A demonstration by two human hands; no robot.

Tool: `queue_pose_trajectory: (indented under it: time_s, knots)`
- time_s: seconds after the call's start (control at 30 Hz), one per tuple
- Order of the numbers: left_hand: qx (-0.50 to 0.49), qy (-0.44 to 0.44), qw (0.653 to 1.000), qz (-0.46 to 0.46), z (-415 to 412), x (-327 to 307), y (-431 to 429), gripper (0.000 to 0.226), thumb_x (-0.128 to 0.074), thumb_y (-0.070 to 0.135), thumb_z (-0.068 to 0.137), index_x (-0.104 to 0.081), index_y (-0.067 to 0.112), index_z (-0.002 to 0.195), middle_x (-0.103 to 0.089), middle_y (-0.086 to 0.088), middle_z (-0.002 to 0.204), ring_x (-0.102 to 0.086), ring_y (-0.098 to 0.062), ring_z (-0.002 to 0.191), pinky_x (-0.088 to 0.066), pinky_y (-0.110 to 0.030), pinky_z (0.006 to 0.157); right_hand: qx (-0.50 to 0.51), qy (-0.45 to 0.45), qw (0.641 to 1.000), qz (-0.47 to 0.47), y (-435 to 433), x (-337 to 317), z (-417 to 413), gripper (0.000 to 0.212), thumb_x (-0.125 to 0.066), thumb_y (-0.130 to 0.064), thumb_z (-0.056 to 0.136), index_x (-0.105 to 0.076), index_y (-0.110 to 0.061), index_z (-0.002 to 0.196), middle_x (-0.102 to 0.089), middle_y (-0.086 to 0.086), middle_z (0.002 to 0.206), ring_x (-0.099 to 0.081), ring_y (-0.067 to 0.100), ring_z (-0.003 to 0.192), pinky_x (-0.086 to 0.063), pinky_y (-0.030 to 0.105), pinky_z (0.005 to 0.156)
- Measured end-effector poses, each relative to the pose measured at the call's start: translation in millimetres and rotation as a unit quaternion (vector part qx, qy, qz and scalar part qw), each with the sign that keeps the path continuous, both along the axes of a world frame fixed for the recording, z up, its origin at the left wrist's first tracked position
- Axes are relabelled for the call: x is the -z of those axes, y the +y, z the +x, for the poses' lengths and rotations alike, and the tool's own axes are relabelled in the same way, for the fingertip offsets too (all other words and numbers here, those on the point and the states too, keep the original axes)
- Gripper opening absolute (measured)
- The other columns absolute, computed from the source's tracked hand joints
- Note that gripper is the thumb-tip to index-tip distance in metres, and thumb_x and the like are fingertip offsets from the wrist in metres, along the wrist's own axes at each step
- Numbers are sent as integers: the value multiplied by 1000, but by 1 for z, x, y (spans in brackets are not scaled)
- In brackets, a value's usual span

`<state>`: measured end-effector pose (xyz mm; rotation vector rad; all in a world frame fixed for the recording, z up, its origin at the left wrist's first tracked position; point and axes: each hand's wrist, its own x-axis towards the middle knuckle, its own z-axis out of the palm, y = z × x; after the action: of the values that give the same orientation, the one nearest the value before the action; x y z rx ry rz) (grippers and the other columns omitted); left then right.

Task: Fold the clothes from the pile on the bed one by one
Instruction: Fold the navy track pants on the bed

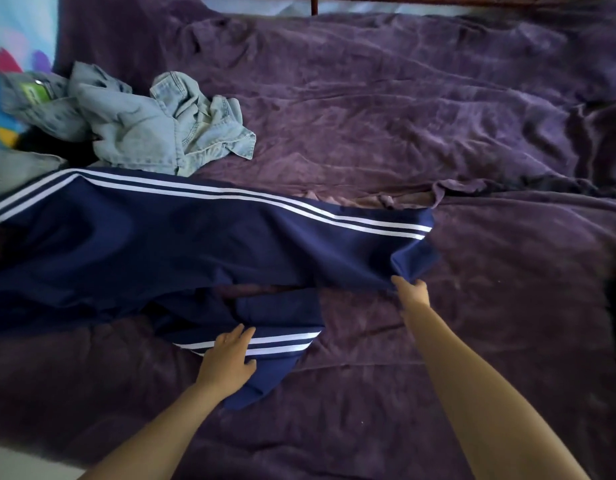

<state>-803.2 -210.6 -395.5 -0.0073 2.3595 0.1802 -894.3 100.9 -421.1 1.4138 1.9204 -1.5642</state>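
- Navy track trousers [154, 237] with twin white side stripes lie across a purple bedspread [421, 109], their long axis running left to right, leg ends toward the right and the upper part passing out of view at the left edge.
- The far leg stretches flat past mid-bed; the near leg is bunched and shorter, its end angled toward the near right.
- The right hand [412, 292] pinches the near corner of the far leg's hem, fingers curled on the cloth, which lifts in a small fold there.
- The left hand [230, 355] rests on the near leg over its white stripes, fingers nearly straight and close together, thumb spread to the side.
- A crumpled heap of denim clothes [154, 126] sits at the far left, its near edge touching the trousers' far stripe.
- Open bedspread lies to the right of the hems and beyond the far leg, up to a metal rail [403, 0] along the far edge.
- A band of bare bedspread separates the trousers from the bed's near edge, seen at the near left corner.
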Motion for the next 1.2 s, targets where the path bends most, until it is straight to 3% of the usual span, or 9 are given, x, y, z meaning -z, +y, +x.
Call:
queue_pose_trajectory:
  time_s: [0.27, 0.33, 0.43, 0.63, 0.77, 0.9, 0.97, 1.03, 1.2]
  knots:
    - [68, -7, 994, -81, -6, 18, 0, 66, -40, 37, 95, -5, 28, 150, -5, 5, 158, -1, -16, 145, -13, -41, 115, 89, 34, 993, 76, 38, 23, -44, 72, -65, -12, 83, -27, -2, 143, -45, 16, 138, -51, 31, 120, -44, 34, 97]
    - [61, -20, 994, -88, -9, 20, -5, 67, -42, 36, 94, -7, 28, 150, -22, 6, 154, -9, -14, 144, -12, -45, 115, 146, 51, 988, -11, 44, 22, -55, 59, -64, -8, 84, -35, -8, 135, -52, 13, 116, -63, 25, 88, -53, 25, 70]
    - [64, -23, 991, -118, -10, 19, -5, 60, -43, 37, 92, -19, 29, 147, -40, 7, 139, -28, -16, 134, -13, -51, 113, 175, 31, 978, -107, 47, 13, -61, 13, -61, -1, 85, -50, -8, 87, -50, 9, 72, -47, 9, 31, -33, 11, 32]
    - [62, -4, 994, -87, -1, 6, 1, 33, -44, 35, 94, -52, 31, 125, -51, 5, 119, -38, -17, 122, -21, -39, 109, 182, 219, 944, 167, 72, -23, -35, 25, -65, -12, 80, -63, -1, 102, -61, 8, 91, -54, 15, 82, -41, 22, 65]
    - [50, 59, 997, 17, 9, -9, 4, 11, -46, 20, 90, -57, 17, 91, -51, 5, 96, -51, -19, 103, -32, -26, 79, 195, 126, 965, 125, 76, -8, -4, 56, -67, -26, 84, -45, 1, 128, -52, 24, 128, -53, 25, 104, -43, 30, 92]
    - [59, 70, 995, 48, 21, -23, 5, 34, -46, 15, 87, -25, 25, 62, -35, 12, 66, -50, -16, 88, -25, -26, 69, -83, -1, 983, 166, 7, -10, 47, 62, -60, -26, 89, -35, -3, 141, -39, 29, 140, -38, 41, 128, -29, 40, 106]
    - [57, 62, 994, 67, 22, -31, 4, 39, -48, 13, 86, -22, 27, 60, -33, 14, 66, -45, -13, 84, -24, -25, 70, -312, 86, 932, 164, -46, -18, 76, 67, -61, -15, 86, -32, -8, 145, -34, 20, 145, -32, 34, 133, -28, 36, 106]
    - [73, 47, 993, 79, 20, -41, 1, 40, -49, 13, 85, -22, 29, 60, -32, 14, 68, -44, -11, 84, -25, -24, 70, -520, 143, 823, 178, -94, -21, 96, 77, -57, -13, 83, -20, -25, 149, -17, 9, 155, -17, 26, 142, -24, 34, 110]
    - [103, 15, 988, 111, 14, -70, -11, 37, -49, 10, 83, -23, 24, 61, -34, 9, 64, -35, 1, 65, -17, -2, 69, -693, 176, 640, 281, -142, -35, 87, 65, -50, -12, 86, -30, -33, 144, 4, 11, 158, 11, 28, 145, -7, 46, 115]
